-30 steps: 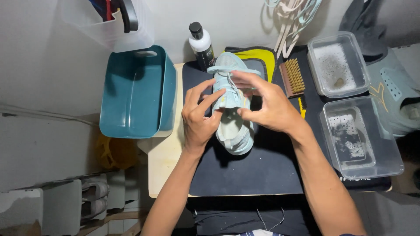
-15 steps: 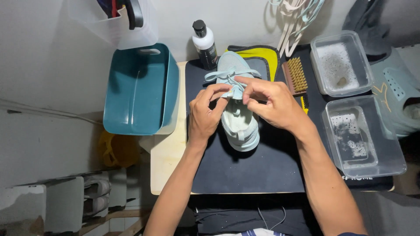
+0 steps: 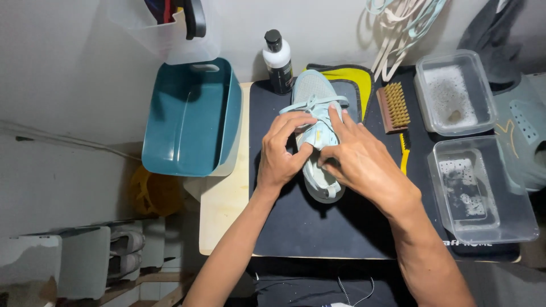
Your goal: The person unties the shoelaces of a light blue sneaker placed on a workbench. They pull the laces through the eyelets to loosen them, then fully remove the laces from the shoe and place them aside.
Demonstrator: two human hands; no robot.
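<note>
Both hands (image 3: 284,150) (image 3: 361,162) on pale sneaker (image 3: 315,96) (toe pointing away).

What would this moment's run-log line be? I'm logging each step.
left hand: on shoe laces | right hand: on light blue shoe | shoe: on dark mat | brush: beside

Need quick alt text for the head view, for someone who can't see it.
Both hands work the laces of a pale blue shoe on a dark mat: left hand, right hand. A teal tub sits left; a bottle, brush and two clear trays surround it.
</note>
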